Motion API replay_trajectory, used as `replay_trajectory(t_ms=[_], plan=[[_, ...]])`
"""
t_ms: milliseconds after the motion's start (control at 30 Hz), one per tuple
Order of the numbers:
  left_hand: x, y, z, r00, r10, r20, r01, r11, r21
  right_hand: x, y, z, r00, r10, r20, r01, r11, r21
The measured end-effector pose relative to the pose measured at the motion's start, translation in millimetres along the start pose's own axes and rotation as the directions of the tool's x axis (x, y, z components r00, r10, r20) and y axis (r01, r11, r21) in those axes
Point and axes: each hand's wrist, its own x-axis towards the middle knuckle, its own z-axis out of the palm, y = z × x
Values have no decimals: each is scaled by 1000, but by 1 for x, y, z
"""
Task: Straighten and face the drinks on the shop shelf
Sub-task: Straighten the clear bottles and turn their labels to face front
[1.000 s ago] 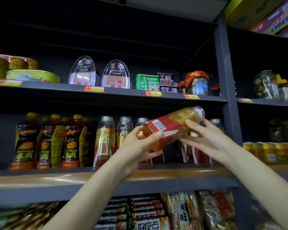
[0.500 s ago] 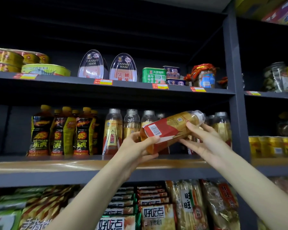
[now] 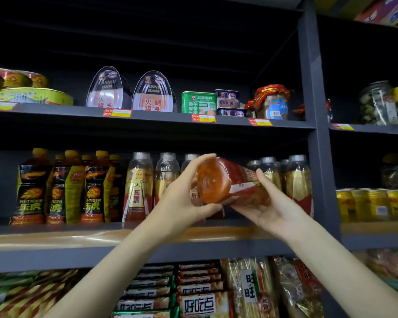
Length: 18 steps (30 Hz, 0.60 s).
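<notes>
A drink bottle [image 3: 225, 180] with a red and gold label lies on its side in both my hands, its orange base turned toward me. My left hand [image 3: 182, 193] grips the base end, fingers curled over the top and thumb below. My right hand [image 3: 271, 203] cups the bottle's body from underneath, fingers curled up round it. It hangs in front of the middle shelf [image 3: 101, 239]. Matching gold-label bottles [image 3: 138, 187] stand upright behind and to both sides. Yellow-capped Hi-Tiger bottles [image 3: 60, 189] stand at the left.
Ham tins [image 3: 152, 92] and jars line the upper shelf. Snack packets [image 3: 200, 301] fill the shelf below. A dark upright post [image 3: 317, 134] divides this bay from the right one, where gold cans [image 3: 372, 203] stand.
The bottle has swung round: its cap end, earlier pointing up to the right, now points away into the shelf and its base faces me. Both hands shifted along with it.
</notes>
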Motion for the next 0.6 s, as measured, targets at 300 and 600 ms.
replay_trajectory(t_ms=[300,600], plan=[[8,0,15,900,-426,89,361,615,-701,11,-9,-4,969,-231,92,245,952,-183],[12,-4,4,991,131,-12,-129,987,93,12,-11,-3,985,130,111,-105,972,-209]])
